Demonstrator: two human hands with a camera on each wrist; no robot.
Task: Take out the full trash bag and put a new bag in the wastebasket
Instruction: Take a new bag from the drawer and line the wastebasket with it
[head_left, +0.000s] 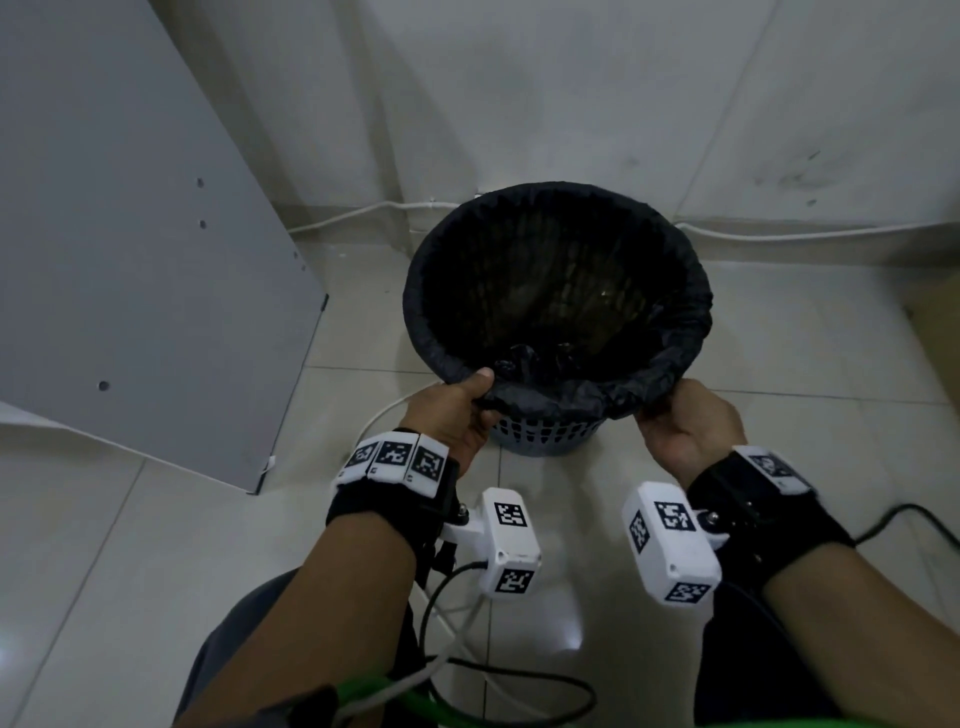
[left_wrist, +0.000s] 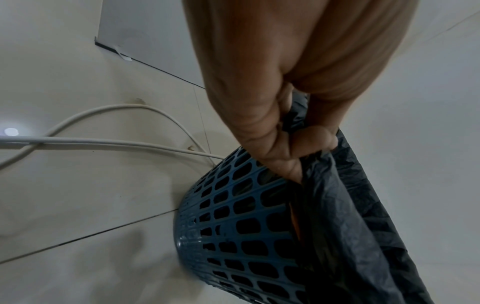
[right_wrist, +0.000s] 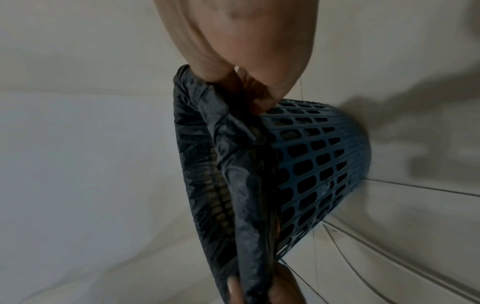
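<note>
A blue latticed wastebasket (head_left: 545, 439) (left_wrist: 233, 216) (right_wrist: 317, 164) stands on the tiled floor near the wall. A black trash bag (head_left: 556, 400) (left_wrist: 350, 205) (right_wrist: 228, 164) lines it, its edge folded over the rim. My left hand (head_left: 462, 410) (left_wrist: 291, 148) pinches the bag's folded edge at the near left of the rim. My right hand (head_left: 675, 421) (right_wrist: 254, 96) grips the same edge at the near right. Dark crumpled contents lie at the bottom of the bag.
A grey panel (head_left: 130, 249) leans at the left. White cables (head_left: 363, 210) (left_wrist: 116, 142) run along the wall's foot and across the floor beside the basket. More cables (head_left: 467, 670) trail near my legs. Tiled wall (head_left: 571, 93) stands close behind the basket.
</note>
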